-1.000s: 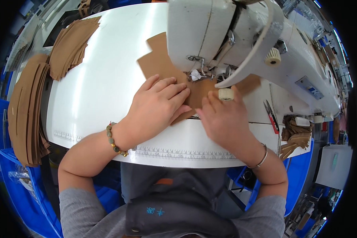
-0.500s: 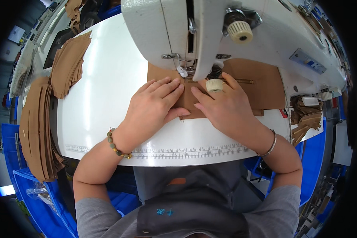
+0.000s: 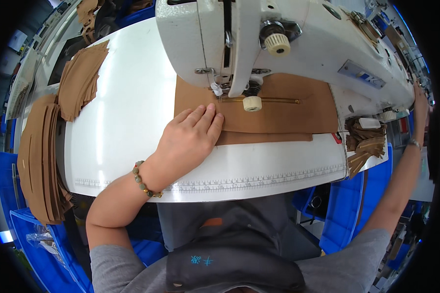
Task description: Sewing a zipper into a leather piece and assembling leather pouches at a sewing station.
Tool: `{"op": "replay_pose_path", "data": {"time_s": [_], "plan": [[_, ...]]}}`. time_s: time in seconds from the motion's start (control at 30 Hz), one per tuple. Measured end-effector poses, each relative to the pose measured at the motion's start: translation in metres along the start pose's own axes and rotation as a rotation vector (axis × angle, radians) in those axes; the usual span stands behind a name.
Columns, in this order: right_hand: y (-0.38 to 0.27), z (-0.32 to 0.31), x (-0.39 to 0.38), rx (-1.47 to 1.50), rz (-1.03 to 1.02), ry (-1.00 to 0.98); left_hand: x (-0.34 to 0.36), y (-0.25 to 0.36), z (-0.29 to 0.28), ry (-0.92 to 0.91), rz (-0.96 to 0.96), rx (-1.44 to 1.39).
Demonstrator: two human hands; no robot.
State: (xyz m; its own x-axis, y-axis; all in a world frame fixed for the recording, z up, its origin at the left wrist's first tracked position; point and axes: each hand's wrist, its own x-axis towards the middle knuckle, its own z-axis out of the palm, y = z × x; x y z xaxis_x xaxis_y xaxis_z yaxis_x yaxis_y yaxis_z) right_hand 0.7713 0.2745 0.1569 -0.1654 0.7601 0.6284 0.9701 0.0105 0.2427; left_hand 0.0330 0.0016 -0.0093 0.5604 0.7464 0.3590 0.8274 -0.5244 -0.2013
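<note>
Brown fabric lying flat under sewing machine, long axis left to right. Left hand pressing open-palmed on its left end. Right hand reaching far right, grip unclear. Stacked brown pieces well left.

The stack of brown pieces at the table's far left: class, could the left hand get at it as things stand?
Probably yes. The left hand lies flat on the brown piece under the sewing machine, and only bare white table lies between it and the stack.

label: grey-blue rectangular plate | on white sewing machine arm, right side
</note>
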Motion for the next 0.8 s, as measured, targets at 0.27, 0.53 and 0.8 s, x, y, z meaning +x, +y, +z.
{"op": "replay_pose_path", "data": {"time_s": [0.27,0.53,0.8], "plan": [[-0.032,0.075,-0.148,0.621,0.739,0.175,0.001,0.001,0.004,0.036,-0.01,0.001],[-0.054,0.026,-0.081,0.743,0.647,0.229,0.005,0.004,0.008,0.117,-0.071,-0.02],[-0.043,0.025,-0.096,0.519,0.465,0.171,0.029,0.016,-0.002,0.025,0.065,0.088]]}}
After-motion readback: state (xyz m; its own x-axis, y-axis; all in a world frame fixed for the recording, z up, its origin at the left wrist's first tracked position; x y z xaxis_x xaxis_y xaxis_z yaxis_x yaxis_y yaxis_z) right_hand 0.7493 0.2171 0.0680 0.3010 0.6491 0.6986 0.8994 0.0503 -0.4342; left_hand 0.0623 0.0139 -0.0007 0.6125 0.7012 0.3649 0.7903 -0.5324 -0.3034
